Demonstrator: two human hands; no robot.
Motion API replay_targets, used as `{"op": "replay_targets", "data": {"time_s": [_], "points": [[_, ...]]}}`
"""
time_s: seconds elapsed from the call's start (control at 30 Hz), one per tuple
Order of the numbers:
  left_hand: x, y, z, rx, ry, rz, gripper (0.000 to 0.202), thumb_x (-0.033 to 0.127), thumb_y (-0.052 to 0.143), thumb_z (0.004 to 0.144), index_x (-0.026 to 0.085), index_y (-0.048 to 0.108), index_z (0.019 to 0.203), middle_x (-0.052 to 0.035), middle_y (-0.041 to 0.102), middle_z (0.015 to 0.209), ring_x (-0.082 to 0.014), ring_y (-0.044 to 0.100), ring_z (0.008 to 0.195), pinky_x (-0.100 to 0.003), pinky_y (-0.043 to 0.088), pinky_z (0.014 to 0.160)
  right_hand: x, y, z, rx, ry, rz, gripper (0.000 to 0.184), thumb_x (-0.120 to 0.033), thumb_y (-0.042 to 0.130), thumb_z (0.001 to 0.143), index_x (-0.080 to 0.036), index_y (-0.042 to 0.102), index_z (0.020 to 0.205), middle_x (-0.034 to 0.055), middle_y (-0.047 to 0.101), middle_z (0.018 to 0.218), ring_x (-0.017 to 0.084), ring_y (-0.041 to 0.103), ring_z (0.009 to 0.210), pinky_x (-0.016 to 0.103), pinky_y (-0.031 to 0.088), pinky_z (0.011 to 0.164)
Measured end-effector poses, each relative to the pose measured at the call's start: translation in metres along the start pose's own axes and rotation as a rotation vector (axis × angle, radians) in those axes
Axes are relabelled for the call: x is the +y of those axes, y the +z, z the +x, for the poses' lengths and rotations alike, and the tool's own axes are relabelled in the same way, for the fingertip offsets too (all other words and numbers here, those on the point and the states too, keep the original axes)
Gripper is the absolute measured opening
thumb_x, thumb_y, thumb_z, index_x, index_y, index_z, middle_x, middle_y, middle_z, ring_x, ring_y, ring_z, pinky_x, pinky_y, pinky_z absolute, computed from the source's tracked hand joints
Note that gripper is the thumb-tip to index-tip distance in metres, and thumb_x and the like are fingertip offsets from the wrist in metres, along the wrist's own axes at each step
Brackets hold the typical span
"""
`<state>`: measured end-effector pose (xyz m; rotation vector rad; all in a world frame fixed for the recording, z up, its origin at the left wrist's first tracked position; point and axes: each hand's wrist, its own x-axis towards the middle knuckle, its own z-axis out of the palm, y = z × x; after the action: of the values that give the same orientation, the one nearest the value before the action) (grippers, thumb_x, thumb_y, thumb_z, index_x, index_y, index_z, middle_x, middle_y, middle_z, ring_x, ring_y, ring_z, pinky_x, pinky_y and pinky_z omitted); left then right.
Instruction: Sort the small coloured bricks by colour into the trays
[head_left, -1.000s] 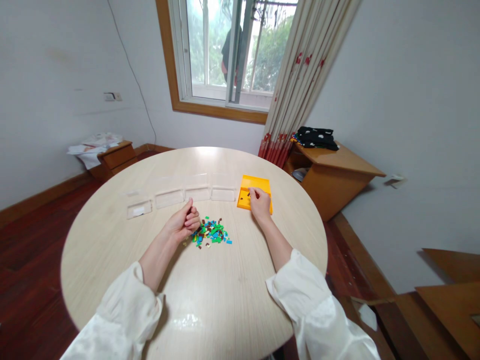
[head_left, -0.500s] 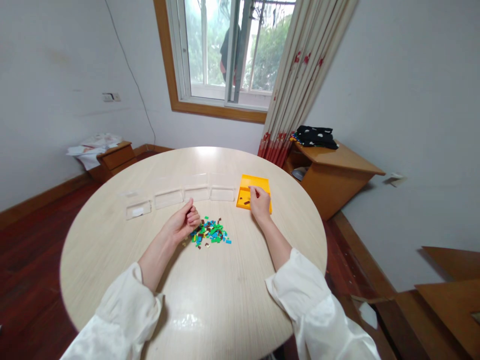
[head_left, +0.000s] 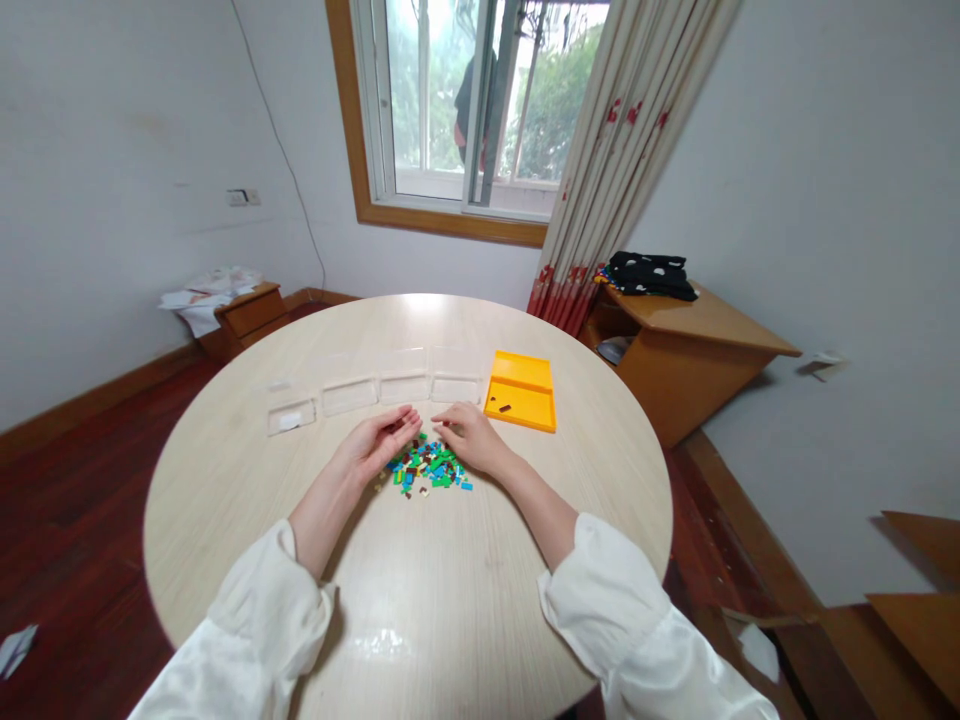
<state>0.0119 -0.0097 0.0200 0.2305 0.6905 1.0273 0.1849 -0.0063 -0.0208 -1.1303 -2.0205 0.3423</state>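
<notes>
A loose pile of small toy bricks (head_left: pixel 427 467) in green, blue, brown and cream lies on the round table. At its left edge is my left hand (head_left: pixel 379 440), palm turned up and fingers extended; nothing can be made out in it. My right hand (head_left: pixel 472 438) reaches over the pile's right side, its bent fingers apart from the thumb and pointing at the left fingertips. Nothing shows between them. Right of the hands stands an open yellow case (head_left: pixel 536 408) with a dark brown brick (head_left: pixel 505 408) and another small brown piece inside.
Several clear plastic boxes with raised lids, among them one clear box (head_left: pixel 349 396), stand in an arc behind the pile. A smaller clear box (head_left: pixel 292 418) at the left holds something white. A wooden cabinet (head_left: pixel 697 320) stands past the round table (head_left: pixel 450 590) on the right.
My right hand has moved left from the yellow case to the brick pile. My left hand has uncurled from a loose fist. The view has shifted slightly.
</notes>
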Motion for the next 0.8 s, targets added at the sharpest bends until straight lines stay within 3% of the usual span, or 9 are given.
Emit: {"op": "replay_targets", "data": {"time_s": [0.1, 0.27, 0.5, 0.63, 0.8], "points": [[0.005, 0.003, -0.001, 0.065, 0.046, -0.01, 0.021, 0.002, 0.036, 0.085, 0.009, 0.056, 0.088, -0.011, 0.065, 0.071, -0.016, 0.065, 0.064, -0.026, 0.057, 0.063, -0.006, 0.008, -0.001, -0.08, -0.01, -0.05, 0.017, -0.023, 0.058, 0.084, -0.02, 0.07, 0.096, 0.0055, 0.064, 0.084, 0.017, 0.055, 0.083, 0.031, 0.042, 0.078], [0.011, 0.003, -0.001, 0.13, 0.133, -0.028, 0.025, 0.016, 0.035, 0.09, 0.004, 0.056, 0.097, -0.015, 0.065, 0.076, -0.0208, 0.067, 0.073, -0.03, 0.058, 0.064, -0.015, 0.009, 0.0, -0.103, -0.042, -0.13, 0.016, -0.024, 0.058, 0.085, -0.022, 0.071, 0.093, 0.0055, 0.066, 0.091, 0.019, 0.055, 0.089, 0.035, 0.037, 0.081], [0.013, 0.0, -0.003, 0.118, 0.122, -0.085, 0.039, 0.029, 0.035, 0.09, 0.003, 0.055, 0.113, -0.0208, 0.064, 0.093, -0.0238, 0.066, 0.087, -0.033, 0.058, 0.068, -0.016, 0.007, -0.002, -0.217, -0.051, -0.155, 0.02, -0.023, 0.052, 0.089, -0.019, 0.071, 0.081, 0.0053, 0.067, 0.094, 0.018, 0.056, 0.093, 0.037, 0.035, 0.083], [0.013, -0.001, -0.004, 0.1, 0.118, -0.081, 0.043, 0.032, 0.032, 0.091, 0.005, 0.053, 0.117, -0.0227, 0.062, 0.102, -0.0252, 0.065, 0.094, -0.034, 0.058, 0.069, -0.009, 0.011, -0.001, -0.16, -0.065, -0.117, 0.018, -0.02, 0.053, 0.088, -0.018, 0.07, 0.083, 0.0066, 0.066, 0.092, 0.018, 0.057, 0.091, 0.035, 0.039, 0.083], [0.013, -0.001, -0.004, 0.116, 0.102, -0.051, 0.042, 0.03, 0.031, 0.092, 0.005, 0.052, 0.118, -0.0213, 0.063, 0.098, -0.0245, 0.066, 0.09, -0.034, 0.058, 0.067, 0.002, 0.013, 0.001, -0.003, -0.059, -0.018, 0.014, -0.015, 0.058, 0.082, -0.019, 0.071, 0.085, 0.007, 0.065, 0.091, 0.018, 0.057, 0.092, 0.034, 0.044, 0.084]]}}
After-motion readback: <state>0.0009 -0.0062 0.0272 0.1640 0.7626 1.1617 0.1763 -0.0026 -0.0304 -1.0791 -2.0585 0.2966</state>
